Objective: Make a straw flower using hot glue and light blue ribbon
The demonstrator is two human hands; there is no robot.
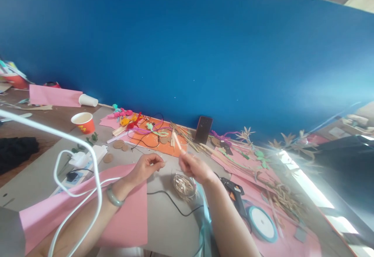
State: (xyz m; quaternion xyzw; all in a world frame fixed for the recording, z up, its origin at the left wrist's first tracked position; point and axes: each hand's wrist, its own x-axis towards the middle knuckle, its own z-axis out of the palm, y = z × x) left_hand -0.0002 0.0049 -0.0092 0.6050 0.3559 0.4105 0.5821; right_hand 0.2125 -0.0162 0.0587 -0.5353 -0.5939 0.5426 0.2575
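Observation:
My left hand [149, 166], with a bracelet [114, 195] at the wrist, is closed in a pinch above the table. Whatever sits between its fingertips is too small to make out. Just to the right, my right hand [195, 166] is closed around a thin whitish stick [177, 142] that points up and away, blurred. Below the right hand lies a small round nest-like bundle of dry strips [184, 186]. A light-blue ribbon [204, 206] runs down beside my right forearm.
A black glue gun [233, 192] and a ribbon spool [262, 224] lie right. A phone [203, 129] leans on the blue wall [187, 46]. Left stand a paper cup [83, 123] and a power strip [78, 175]; a white cable [97, 179] loops across my left forearm.

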